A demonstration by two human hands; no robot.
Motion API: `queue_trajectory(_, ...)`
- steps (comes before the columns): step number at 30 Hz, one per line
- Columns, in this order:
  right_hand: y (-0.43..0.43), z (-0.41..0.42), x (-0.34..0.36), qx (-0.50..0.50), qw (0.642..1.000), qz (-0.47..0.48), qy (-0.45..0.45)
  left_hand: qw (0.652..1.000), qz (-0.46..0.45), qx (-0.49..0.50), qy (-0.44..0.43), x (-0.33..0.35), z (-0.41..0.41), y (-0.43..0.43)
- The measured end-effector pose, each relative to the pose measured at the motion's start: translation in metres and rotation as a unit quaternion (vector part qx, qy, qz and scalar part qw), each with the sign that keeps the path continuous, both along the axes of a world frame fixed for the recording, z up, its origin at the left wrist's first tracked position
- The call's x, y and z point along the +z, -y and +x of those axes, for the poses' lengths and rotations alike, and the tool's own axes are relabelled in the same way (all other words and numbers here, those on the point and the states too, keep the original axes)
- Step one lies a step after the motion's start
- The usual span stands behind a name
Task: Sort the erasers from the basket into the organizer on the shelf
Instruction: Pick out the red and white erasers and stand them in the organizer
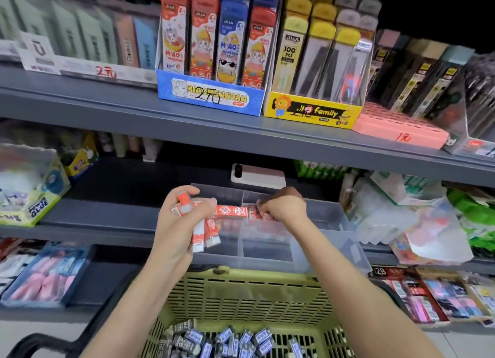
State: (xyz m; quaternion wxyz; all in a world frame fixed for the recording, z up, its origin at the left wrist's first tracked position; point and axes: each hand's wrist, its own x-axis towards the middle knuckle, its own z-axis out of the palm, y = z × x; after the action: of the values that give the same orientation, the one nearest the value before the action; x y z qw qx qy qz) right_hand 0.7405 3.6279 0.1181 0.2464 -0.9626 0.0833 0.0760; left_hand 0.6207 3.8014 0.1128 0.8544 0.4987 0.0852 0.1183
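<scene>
A clear plastic organizer [345, 240] with compartments stands on the middle shelf. My left hand [178, 221] grips a bunch of red-and-white erasers [207, 234] just in front of the organizer's left side; one red eraser [231, 212] sticks out sideways from it. My right hand [285, 205] hovers over a middle compartment, fingers curled around a red eraser [254, 211] that is mostly hidden. More red erasers lie in that compartment. Below, a yellow-green basket [241, 293] holds several blue and black erasers [219, 341].
A white phone [258, 176] lies behind the organizer. Display boxes of pencil leads [313, 111] stand on the upper shelf. Glue packs [29, 191] are at left, plastic-wrapped goods [412, 218] at right. The lower shelf holds trays of stationery. A black basket handle [34, 341] is at bottom left.
</scene>
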Motion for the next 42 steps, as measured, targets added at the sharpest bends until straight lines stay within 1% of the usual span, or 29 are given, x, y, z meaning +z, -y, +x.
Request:
queue_trajectory(2,-0.003,-0.001,-0.005,0.025,0.999,-0.039,-0.01,1.0,-0.008,0.001,-0.002,0.002,0.003,0.001)
queue_trajectory(3,-0.003,-0.001,-0.007,0.036,0.998,-0.043,-0.012,1.0,-0.011,0.0,-0.005,0.003,0.004,0.001)
queue_trajectory(7,0.003,0.0,-0.003,0.087,0.994,-0.045,-0.038,1.0,-0.013,-0.01,-0.018,0.001,0.006,0.0)
queue_trajectory(9,0.006,0.0,0.0,0.121,0.991,-0.031,-0.044,1.0,-0.014,-0.013,-0.015,0.0,0.005,0.0)
queue_trajectory(11,0.006,-0.003,0.003,0.131,0.99,-0.023,-0.049,1.0,-0.011,-0.016,-0.013,0.0,0.005,0.0)
queue_trajectory(13,0.006,-0.004,0.005,0.126,0.989,-0.053,-0.056,1.0,-0.008,-0.018,-0.013,0.0,0.004,0.0)
queue_trajectory(14,0.004,-0.006,0.006,0.126,0.988,-0.08,-0.038,1.0,-0.006,-0.018,-0.014,0.0,0.004,-0.001)
queue_trajectory(15,0.003,-0.011,0.007,0.126,0.987,-0.105,0.003,1.0,-0.004,-0.019,-0.015,0.0,0.004,-0.001)
queue_trajectory(16,0.001,-0.018,0.01,0.122,0.985,-0.107,0.061,1.0,0.0,-0.02,-0.015,0.0,0.004,-0.001)
queue_trajectory(17,-0.002,-0.028,0.013,0.121,0.983,-0.069,0.12,1.0,0.001,-0.022,-0.014,0.0,0.003,-0.001)
queue_trajectory(18,-0.004,-0.038,0.017,0.127,0.98,0.012,0.154,1.0,0.001,-0.023,-0.012,0.0,0.003,-0.001)
queue_trajectory(19,-0.006,-0.049,0.024,0.147,0.969,0.129,0.152,1.0,-0.001,-0.022,-0.01,0.0,0.003,-0.001)
queue_trajectory(20,-0.008,-0.061,0.032,0.185,0.946,0.234,0.129,1.0,0.0,-0.022,-0.007,-0.001,0.002,-0.001)
queue_trajectory(21,-0.008,-0.073,0.039,0.239,0.924,0.279,0.11,1.0,0.002,-0.024,-0.003,-0.001,0.002,-0.002)
queue_trajectory(22,-0.009,-0.082,0.043,0.293,0.911,0.27,0.105,1.0,0.007,-0.028,-0.001,-0.002,0.002,-0.002)
queue_trajectory(23,-0.009,-0.087,0.043,0.334,0.908,0.224,0.12,0.999,0.012,-0.033,-0.001,-0.002,0.003,-0.002)
queue_trajectory(24,-0.008,-0.091,0.042,0.362,0.905,0.17,0.147,0.999,0.017,-0.038,-0.004,-0.002,0.003,-0.002)
queue_trajectory(25,-0.008,-0.092,0.04,0.365,0.906,0.132,0.169,0.999,0.019,-0.042,-0.009,-0.001,0.003,-0.001)
queue_trajectory(26,-0.006,-0.092,0.038,0.353,0.908,0.126,0.184,0.999,0.018,-0.043,-0.012,-0.001,0.004,0.0)
queue_trajectory(27,-0.003,-0.09,0.037,0.327,0.914,0.139,0.194,0.999,0.012,-0.042,-0.014,0.0,0.004,0.0)
queue_trajectory(29,0.009,-0.08,0.035,0.23,0.937,0.169,0.202,0.999,-0.006,-0.041,-0.016,0.001,0.005,0.0)
queue_trajectory(30,0.016,-0.072,0.034,0.18,0.949,0.162,0.201,0.999,-0.015,-0.041,-0.018,0.001,0.005,-0.001)
queue_trajectory(32,0.028,-0.053,0.03,0.109,0.973,0.098,0.179,0.998,-0.025,-0.042,-0.025,0.001,0.005,-0.002)
queue_trajectory(34,0.031,-0.04,0.023,0.087,0.986,-0.016,0.143,0.998,-0.029,-0.047,-0.034,0.001,0.005,-0.002)
queue_trajectory(36,0.024,-0.031,0.014,0.084,0.981,-0.122,0.128,0.997,-0.032,-0.052,-0.039,0.001,0.005,-0.001)
queue_trajectory(37,0.021,-0.028,0.009,0.077,0.976,-0.153,0.132,0.997,-0.036,-0.052,-0.039,0.001,0.005,-0.002)
queue_trajectory(39,0.016,-0.023,0.0,0.041,0.973,-0.174,0.144,0.997,-0.038,-0.051,-0.038,0.0,0.005,-0.003)
queue_trajectory(42,0.008,-0.026,-0.009,0.003,0.972,-0.171,0.162,0.998,-0.03,-0.049,-0.041,0.0,0.005,-0.003)
